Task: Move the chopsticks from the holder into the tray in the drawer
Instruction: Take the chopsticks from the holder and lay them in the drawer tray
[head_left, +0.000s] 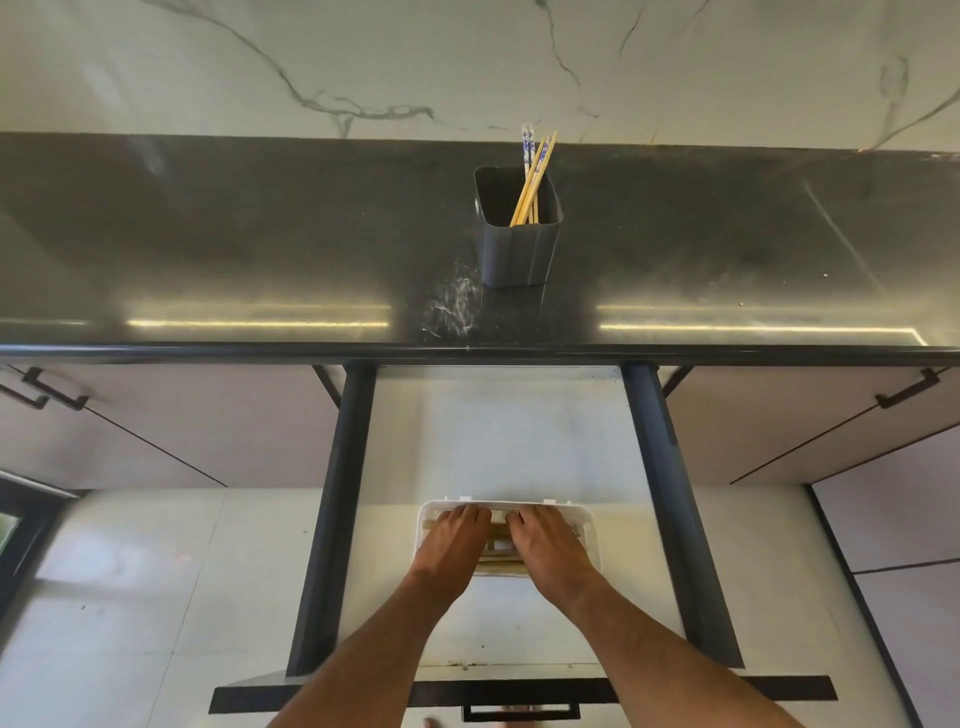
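Left hand (456, 540): laid palm-down over the left part of the tray, fingers stretched flat toward its far rim; grasping nothing visible, though whatever lies under the palm is hidden.
Tray (586, 540): white, shallow, set on the pale floor of the open drawer (498, 431), between the two dark side rails.
Chopsticks in tray (500, 531): brownish sticks lying crosswise, seen in the gap between the hands and at both outer edges; apparently pressed under the fingers, exact contact unclear.
Right hand (546, 543): palm-down over the right part of the tray, fingers straight, fingertips just beside those of the left hand.
Holder (519, 249): dark square cup, upright on the black countertop (208, 249), well apart from both hands.
Chopsticks in holder (531, 179): several, yellow shafts with blue-and-white tops, leaning toward the right rear corner.
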